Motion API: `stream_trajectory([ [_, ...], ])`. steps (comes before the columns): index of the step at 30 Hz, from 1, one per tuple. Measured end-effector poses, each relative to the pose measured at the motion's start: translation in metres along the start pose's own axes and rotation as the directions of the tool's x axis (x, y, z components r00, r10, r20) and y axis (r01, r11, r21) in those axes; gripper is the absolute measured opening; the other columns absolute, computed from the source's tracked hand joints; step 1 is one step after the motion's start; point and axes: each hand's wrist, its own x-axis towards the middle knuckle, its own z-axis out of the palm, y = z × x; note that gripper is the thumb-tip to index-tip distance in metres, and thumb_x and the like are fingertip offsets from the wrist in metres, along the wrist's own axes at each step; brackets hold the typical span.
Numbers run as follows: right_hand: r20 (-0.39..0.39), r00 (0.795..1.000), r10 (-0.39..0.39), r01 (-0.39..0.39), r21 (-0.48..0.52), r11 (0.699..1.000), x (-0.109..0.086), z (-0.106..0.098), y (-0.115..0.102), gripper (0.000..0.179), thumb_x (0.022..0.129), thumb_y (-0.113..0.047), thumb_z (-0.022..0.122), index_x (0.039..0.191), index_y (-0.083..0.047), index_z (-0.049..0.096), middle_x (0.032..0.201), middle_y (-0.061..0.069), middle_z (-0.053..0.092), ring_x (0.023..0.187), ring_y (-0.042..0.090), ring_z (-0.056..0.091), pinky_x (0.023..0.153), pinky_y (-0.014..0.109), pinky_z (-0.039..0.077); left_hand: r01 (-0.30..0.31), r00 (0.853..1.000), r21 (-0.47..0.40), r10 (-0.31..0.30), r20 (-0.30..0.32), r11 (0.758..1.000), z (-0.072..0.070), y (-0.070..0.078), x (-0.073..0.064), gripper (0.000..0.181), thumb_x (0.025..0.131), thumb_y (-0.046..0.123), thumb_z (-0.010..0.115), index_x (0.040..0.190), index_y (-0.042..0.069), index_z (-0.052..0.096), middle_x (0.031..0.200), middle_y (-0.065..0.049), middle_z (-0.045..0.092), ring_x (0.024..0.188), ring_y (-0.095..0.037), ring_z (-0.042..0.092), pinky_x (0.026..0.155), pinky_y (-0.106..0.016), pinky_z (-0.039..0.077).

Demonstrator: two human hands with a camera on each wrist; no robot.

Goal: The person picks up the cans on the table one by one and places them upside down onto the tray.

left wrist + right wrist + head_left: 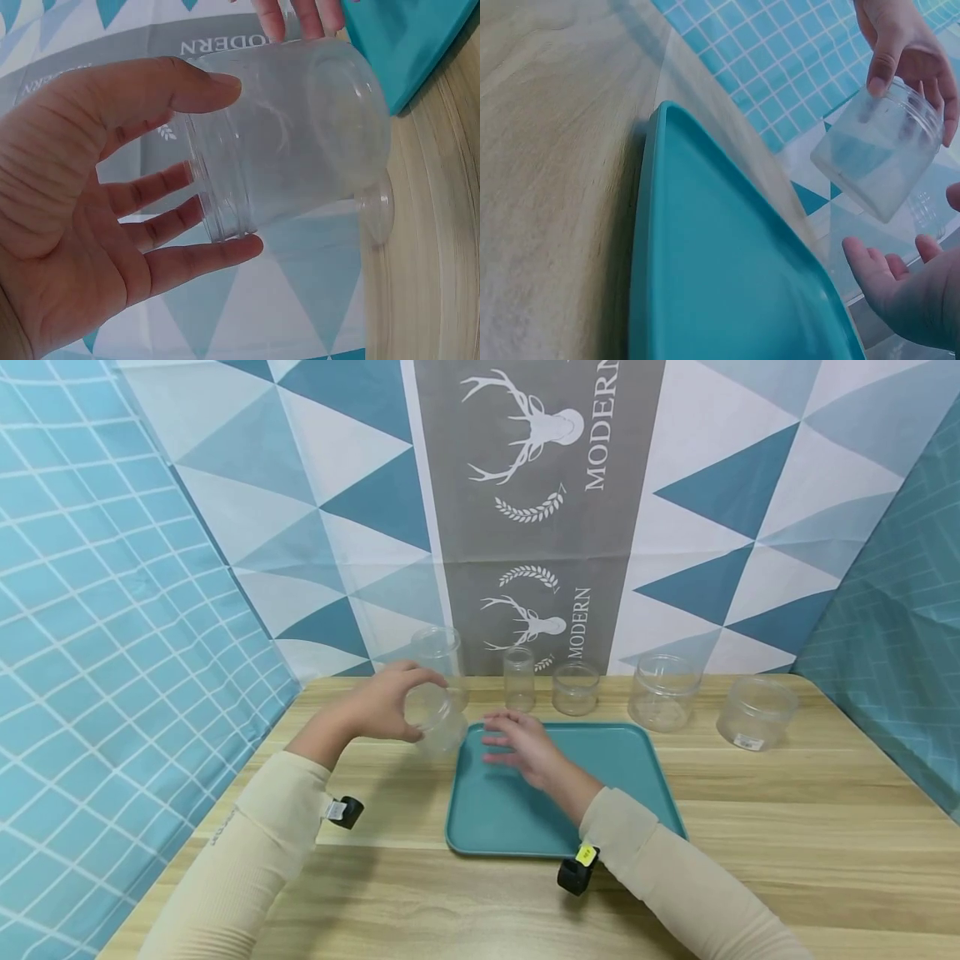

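Note:
My left hand (378, 703) grips a clear, wide-mouthed jar (307, 127) by its threaded rim, thumb on one side and fingers on the other. The jar is tilted and held off the table, left of the teal tray (555, 827). In the right wrist view, the jar's base points toward my right hand (911, 296). That hand hovers above the tray's back left part with its fingers spread, apart from the jar and holding nothing.
Along the back of the wooden table (390, 885) stand a tall clear jar (438, 647), a narrow jar (519, 681), a low jar (576, 689), a wide jar (666, 693) and a labelled jar (757, 710). Patterned cloth (337, 535) hangs behind them.

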Motion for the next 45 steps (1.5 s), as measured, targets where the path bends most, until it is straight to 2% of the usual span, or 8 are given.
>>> stream_trajectory([
  [8,-0.020,1.000,-0.010,0.012,0.112,0.994,-0.004,-0.004,0.001,0.038,0.100,-0.013,0.047,0.132,0.007,0.045,0.138,0.030,0.040,0.126,0.049,0.044,0.093,0.053,0.050,-0.036,0.998,-0.028,0.034,-0.050,0.999,0.003,0.008,0.000,0.068,0.065,0.014,0.084,0.129,0.014,0.060,0.128,-0.011,0.054,0.115,-0.030,0.050,0.092,-0.052,0.047],
  [14,0.005,0.999,-0.039,0.037,0.240,0.970,-0.007,-0.009,0.003,0.034,0.099,-0.014,0.047,0.128,0.005,0.046,0.130,0.024,0.046,0.116,0.038,0.053,0.093,0.056,0.048,-0.057,0.996,-0.028,0.055,-0.068,0.998,0.004,0.017,0.000,0.068,0.065,0.016,0.084,0.128,0.015,0.059,0.126,-0.010,0.053,0.113,-0.028,0.051,0.091,-0.049,0.049],
  [21,0.078,0.994,-0.071,0.041,0.332,0.942,-0.010,-0.011,0.005,0.035,0.100,-0.017,0.043,0.132,-0.002,0.044,0.133,0.016,0.047,0.114,0.030,0.054,0.096,0.058,0.045,-0.157,0.981,-0.075,0.147,-0.125,0.985,0.006,0.024,0.002,0.069,0.064,0.015,0.085,0.127,0.013,0.059,0.122,-0.009,0.053,0.109,-0.030,0.052,0.084,-0.045,0.050],
  [26,0.123,0.983,-0.135,0.076,0.398,0.914,-0.013,-0.011,0.004,0.033,0.099,-0.021,0.042,0.131,-0.013,0.043,0.135,0.008,0.047,0.118,0.026,0.052,0.093,0.056,0.048,-0.229,0.960,-0.116,0.204,-0.190,0.967,0.007,0.029,0.004,0.070,0.062,0.012,0.085,0.126,0.011,0.058,0.118,-0.013,0.054,0.102,-0.032,0.053,0.074,-0.041,0.053],
  [31,0.175,0.968,-0.180,0.083,0.453,0.888,-0.015,-0.014,0.002,0.033,0.100,-0.022,0.037,0.132,-0.020,0.044,0.138,0.007,0.045,0.121,0.027,0.051,0.092,0.060,0.048,-0.278,0.942,-0.174,0.232,-0.244,0.945,0.007,0.034,0.006,0.070,0.062,0.008,0.084,0.126,0.010,0.057,0.120,-0.012,0.053,0.107,-0.030,0.053,0.073,-0.039,0.057],
  [39,0.256,0.934,-0.249,0.105,0.468,0.877,-0.018,-0.017,0.001,0.039,0.099,-0.024,0.028,0.134,-0.027,0.046,0.139,0.006,0.046,0.122,0.029,0.051,0.093,0.063,0.045,-0.292,0.938,-0.222,0.233,-0.255,0.930,0.010,0.041,0.009,0.071,0.062,0.008,0.083,0.128,0.011,0.056,0.128,-0.008,0.049,0.115,-0.028,0.047,0.075,-0.037,0.058],
  [41,0.275,0.925,-0.263,0.108,0.472,0.875,-0.019,-0.018,0.001,0.040,0.099,-0.023,0.027,0.134,-0.027,0.047,0.138,0.006,0.047,0.122,0.029,0.052,0.093,0.062,0.045,-0.298,0.937,-0.224,0.240,-0.254,0.928,0.011,0.043,0.009,0.071,0.062,0.008,0.083,0.128,0.010,0.056,0.128,-0.008,0.049,0.115,-0.027,0.046,0.074,-0.038,0.058],
  [45,0.282,0.920,-0.271,0.107,0.485,0.868,-0.022,-0.019,0.000,0.040,0.100,-0.022,0.027,0.135,-0.025,0.047,0.133,0.005,0.053,0.119,0.027,0.056,0.093,0.056,0.048,-0.311,0.935,-0.237,0.252,-0.251,0.920,0.011,0.047,0.011,0.072,0.063,0.008,0.084,0.129,0.010,0.056,0.127,-0.007,0.050,0.113,-0.027,0.047,0.074,-0.037,0.058],
])
